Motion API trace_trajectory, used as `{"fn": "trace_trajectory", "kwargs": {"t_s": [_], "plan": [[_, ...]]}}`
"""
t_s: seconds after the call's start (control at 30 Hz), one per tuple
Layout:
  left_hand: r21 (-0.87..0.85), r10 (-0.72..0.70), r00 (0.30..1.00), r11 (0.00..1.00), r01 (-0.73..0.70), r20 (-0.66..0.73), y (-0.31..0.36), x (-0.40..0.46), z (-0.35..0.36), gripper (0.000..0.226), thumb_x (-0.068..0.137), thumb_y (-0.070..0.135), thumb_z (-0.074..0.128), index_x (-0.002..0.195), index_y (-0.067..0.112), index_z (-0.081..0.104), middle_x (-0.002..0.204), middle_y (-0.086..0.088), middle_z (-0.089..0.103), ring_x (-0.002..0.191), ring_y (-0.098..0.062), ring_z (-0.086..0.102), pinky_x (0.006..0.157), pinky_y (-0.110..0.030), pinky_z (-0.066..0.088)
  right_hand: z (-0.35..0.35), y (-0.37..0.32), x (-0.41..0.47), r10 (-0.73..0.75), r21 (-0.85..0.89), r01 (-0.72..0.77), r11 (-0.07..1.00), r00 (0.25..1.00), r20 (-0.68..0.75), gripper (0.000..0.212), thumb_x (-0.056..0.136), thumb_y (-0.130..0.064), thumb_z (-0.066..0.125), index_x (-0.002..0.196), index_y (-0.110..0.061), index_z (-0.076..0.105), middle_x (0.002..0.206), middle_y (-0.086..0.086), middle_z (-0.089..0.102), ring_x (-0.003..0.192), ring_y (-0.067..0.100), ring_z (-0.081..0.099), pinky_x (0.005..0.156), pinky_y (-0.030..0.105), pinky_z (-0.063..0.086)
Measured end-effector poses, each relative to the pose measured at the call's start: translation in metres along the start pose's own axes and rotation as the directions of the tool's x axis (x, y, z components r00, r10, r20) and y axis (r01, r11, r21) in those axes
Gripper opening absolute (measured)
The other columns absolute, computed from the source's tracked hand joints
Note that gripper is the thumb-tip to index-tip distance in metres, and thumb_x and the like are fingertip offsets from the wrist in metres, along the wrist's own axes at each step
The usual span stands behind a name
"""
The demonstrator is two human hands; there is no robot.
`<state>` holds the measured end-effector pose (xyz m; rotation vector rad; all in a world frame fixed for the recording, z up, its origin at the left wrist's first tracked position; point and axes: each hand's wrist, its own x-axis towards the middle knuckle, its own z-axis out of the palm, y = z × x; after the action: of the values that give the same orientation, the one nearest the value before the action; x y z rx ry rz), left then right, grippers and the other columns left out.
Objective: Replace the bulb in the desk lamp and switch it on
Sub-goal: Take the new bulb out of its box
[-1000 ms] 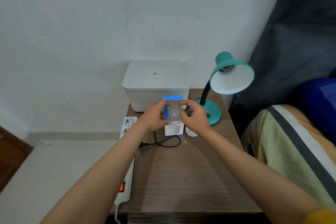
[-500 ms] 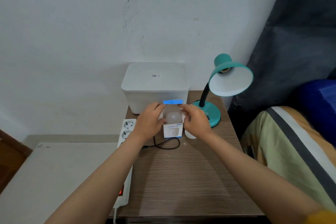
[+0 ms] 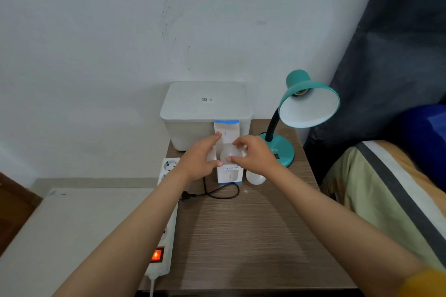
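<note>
Wood nightstand (image 3: 253, 236) mid-frame: left hand (image 3: 198, 160) grips box (image 3: 229, 173) w/ flap up to steady it, right hand (image 3: 255, 155) pinches new bulb (image 3: 230, 153) at its mouth, prob. lifting out; lamp (image 3: 306, 106) upper right, socket bare, spare bulb (image 3: 255, 177) beside box.

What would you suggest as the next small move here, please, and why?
Probably lift the new bulb clear of the small box with the right hand. The box flap stands open, the bulb sits partly out between both hands, and the lamp socket looks empty, with another bulb lying on the table.
</note>
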<state>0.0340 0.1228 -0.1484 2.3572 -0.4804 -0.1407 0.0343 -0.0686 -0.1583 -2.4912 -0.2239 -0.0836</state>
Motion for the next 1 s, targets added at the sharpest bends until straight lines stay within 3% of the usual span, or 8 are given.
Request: {"fn": "trace_trajectory", "kwargs": {"t_s": [0.07,0.37,0.63,0.73,0.83,1.0], "plan": [[-0.046,-0.021,1.000,0.999,0.020,-0.012,0.001,-0.001,0.001,0.079,0.080,0.016,0.071,0.144,0.025,0.027,0.149,0.004,0.035,0.128,-0.016,0.044,0.102,-0.019,0.029,0.000,-0.005,0.004,0.010,-0.027,-0.010,1.000,1.000,0.026,0.056,0.065,-0.048,0.078,0.108,-0.017,0.063,0.102,-0.002,0.066,0.100,0.021,0.057,0.082,0.039,0.052],[-0.062,-0.034,0.999,0.997,0.034,0.002,0.001,-0.001,0.002,0.081,0.079,0.016,0.072,0.145,0.025,0.026,0.149,0.004,0.035,0.129,-0.016,0.044,0.102,-0.020,0.030,-0.003,-0.018,0.011,0.072,-0.114,-0.067,0.991,0.996,0.043,0.059,0.060,-0.047,0.082,0.107,-0.015,0.064,0.103,-0.001,0.068,0.098,0.019,0.061,0.082,0.040,0.053],[0.011,0.002,1.000,1.000,-0.001,-0.006,0.002,-0.001,0.003,0.081,0.080,0.018,0.071,0.146,0.021,0.024,0.151,0.001,0.032,0.134,-0.018,0.037,0.113,-0.035,0.030,-0.006,-0.024,-0.003,0.070,0.030,-0.068,0.997,0.993,-0.094,0.062,0.060,-0.039,0.080,0.114,-0.014,0.060,0.106,-0.003,0.063,0.096,0.013,0.059,0.085,0.036,0.050],[0.029,0.001,1.000,1.000,0.000,-0.015,0.003,-0.002,0.003,0.080,0.080,0.018,0.071,0.145,0.021,0.025,0.150,0.000,0.034,0.134,-0.020,0.037,0.113,-0.037,0.030,-0.009,-0.027,-0.006,0.033,0.060,-0.026,0.998,0.992,-0.121,0.067,0.061,-0.038,0.080,0.120,-0.016,0.056,0.108,-0.003,0.054,0.094,0.010,0.055,0.086,0.037,0.049],[0.058,-0.002,0.999,0.998,0.004,-0.038,0.005,-0.003,0.003,0.080,0.080,0.019,0.071,0.145,0.022,0.026,0.148,-0.001,0.037,0.133,-0.021,0.037,0.111,-0.037,0.032,-0.018,-0.029,-0.009,0.022,0.154,0.003,0.988,0.987,-0.158,0.068,0.064,-0.030,0.080,0.125,-0.014,0.054,0.107,-0.003,0.045,0.094,0.009,0.051,0.086,0.029,0.049],[0.148,-0.002,0.995,0.989,0.016,-0.100,0.008,-0.006,0.006,0.075,0.079,0.024,0.071,0.143,0.022,0.031,0.143,0.001,0.044,0.129,-0.025,0.038,0.106,-0.043,0.036,-0.035,-0.029,-0.026,0.039,0.265,0.037,0.963,0.960,-0.277,0.056,0.066,-0.019,0.079,0.119,-0.015,0.061,0.104,-0.001,0.042,0.094,0.010,0.050,0.086,0.022,0.045]]}}
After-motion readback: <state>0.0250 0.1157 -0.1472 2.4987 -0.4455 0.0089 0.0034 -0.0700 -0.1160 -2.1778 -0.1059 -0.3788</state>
